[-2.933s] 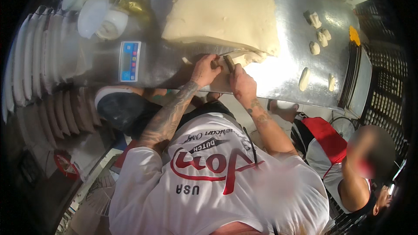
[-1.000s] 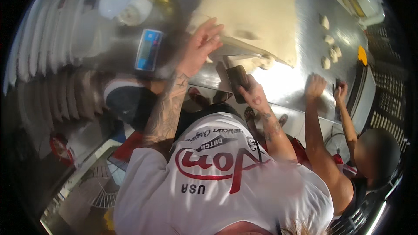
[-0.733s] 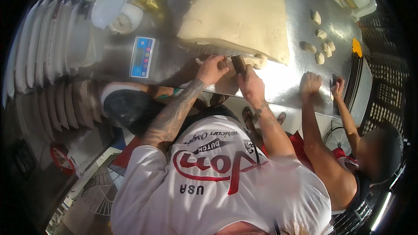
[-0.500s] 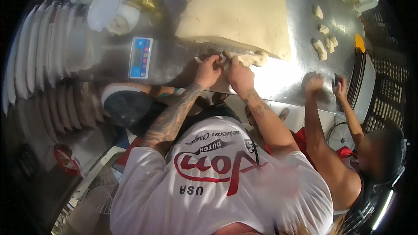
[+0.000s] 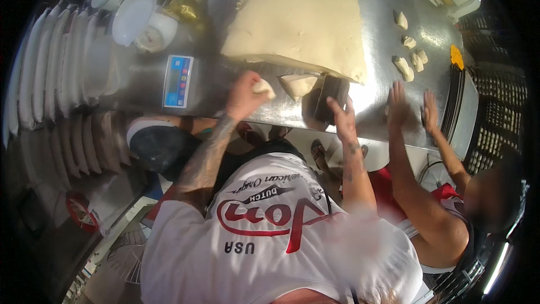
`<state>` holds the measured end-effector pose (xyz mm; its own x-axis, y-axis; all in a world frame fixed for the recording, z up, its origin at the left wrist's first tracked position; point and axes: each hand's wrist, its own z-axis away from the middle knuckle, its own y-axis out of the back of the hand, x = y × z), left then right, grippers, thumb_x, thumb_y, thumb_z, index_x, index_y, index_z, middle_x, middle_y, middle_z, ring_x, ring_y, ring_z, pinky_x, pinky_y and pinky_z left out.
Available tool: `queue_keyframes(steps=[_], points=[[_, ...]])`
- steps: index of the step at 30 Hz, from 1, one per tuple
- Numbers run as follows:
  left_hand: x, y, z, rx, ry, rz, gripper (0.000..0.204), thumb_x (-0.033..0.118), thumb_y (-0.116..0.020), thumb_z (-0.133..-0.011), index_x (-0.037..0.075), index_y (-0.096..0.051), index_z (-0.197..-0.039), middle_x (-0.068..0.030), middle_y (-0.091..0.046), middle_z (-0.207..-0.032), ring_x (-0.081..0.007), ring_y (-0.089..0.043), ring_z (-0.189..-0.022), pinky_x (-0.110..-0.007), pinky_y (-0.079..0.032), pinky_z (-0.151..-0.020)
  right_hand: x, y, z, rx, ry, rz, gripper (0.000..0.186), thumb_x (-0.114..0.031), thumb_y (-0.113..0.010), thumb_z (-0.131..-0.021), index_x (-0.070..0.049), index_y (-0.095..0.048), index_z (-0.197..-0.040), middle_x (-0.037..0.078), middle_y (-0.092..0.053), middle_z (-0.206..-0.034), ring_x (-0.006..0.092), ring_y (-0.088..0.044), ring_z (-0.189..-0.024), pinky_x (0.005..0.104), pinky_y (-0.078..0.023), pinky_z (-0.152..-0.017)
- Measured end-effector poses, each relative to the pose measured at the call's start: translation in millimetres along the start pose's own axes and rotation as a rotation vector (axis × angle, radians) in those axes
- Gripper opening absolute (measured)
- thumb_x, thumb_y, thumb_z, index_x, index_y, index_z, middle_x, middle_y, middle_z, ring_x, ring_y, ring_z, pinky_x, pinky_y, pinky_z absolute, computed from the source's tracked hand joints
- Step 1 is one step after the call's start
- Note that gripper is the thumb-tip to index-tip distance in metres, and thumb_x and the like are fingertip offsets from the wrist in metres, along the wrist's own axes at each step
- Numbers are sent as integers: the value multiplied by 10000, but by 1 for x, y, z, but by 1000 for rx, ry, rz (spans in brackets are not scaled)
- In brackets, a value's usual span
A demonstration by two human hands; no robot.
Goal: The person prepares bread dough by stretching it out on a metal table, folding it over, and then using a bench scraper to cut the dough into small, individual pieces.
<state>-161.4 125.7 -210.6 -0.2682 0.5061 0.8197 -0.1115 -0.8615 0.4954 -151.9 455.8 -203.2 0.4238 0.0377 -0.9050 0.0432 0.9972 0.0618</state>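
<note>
A large pale slab of dough (image 5: 298, 22) lies on the metal table. My left hand (image 5: 243, 98) is closed around a small piece of dough (image 5: 263, 89), just off the slab's near left corner. In my right hand (image 5: 344, 118) is a dough cutter (image 5: 333, 97) with a broad dark blade, held near the slab's front edge. Between my hands, a cut wedge of dough (image 5: 300, 85) rests against that edge; the cutter stands at its right side.
A kitchen scale (image 5: 178, 81) sits left of my left hand. Bowls (image 5: 135, 14) and stacked pale trays (image 5: 53, 67) stand farther left. Several dough pieces (image 5: 404, 69) lie at right. A co-worker's hands (image 5: 398, 104) are over the table edge, beside stacked dark sheets (image 5: 457, 95).
My hands have moved apart from their meeting point at the dough. The left went left with a small piece; the right went right with the cutter. The co-worker's fingers have straightened.
</note>
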Motion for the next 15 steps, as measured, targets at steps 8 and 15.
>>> queue_keyframes(steps=[8,15], points=[[-37,218,9,676,205,325,367,224,-776,-919,14,-613,-1171,-65,-672,-1043,-138,-626,-855,-296,-516,-735,-43,-90,-12,-293,-158,-294,479,-212,-778,-906,52,-624,-1275,147,-718,-1133,264,-707,-1003,387,-573,-905],[-78,242,5,954,178,-372,530,285,-733,-921,-36,-620,-1327,-238,-647,-1323,-362,-595,-1272,-438,-458,-1083,-20,-18,-22,-241,-41,438,414,-246,-765,-930,48,-690,-1212,123,-724,-1114,183,-653,-1049,319,-513,-937]])
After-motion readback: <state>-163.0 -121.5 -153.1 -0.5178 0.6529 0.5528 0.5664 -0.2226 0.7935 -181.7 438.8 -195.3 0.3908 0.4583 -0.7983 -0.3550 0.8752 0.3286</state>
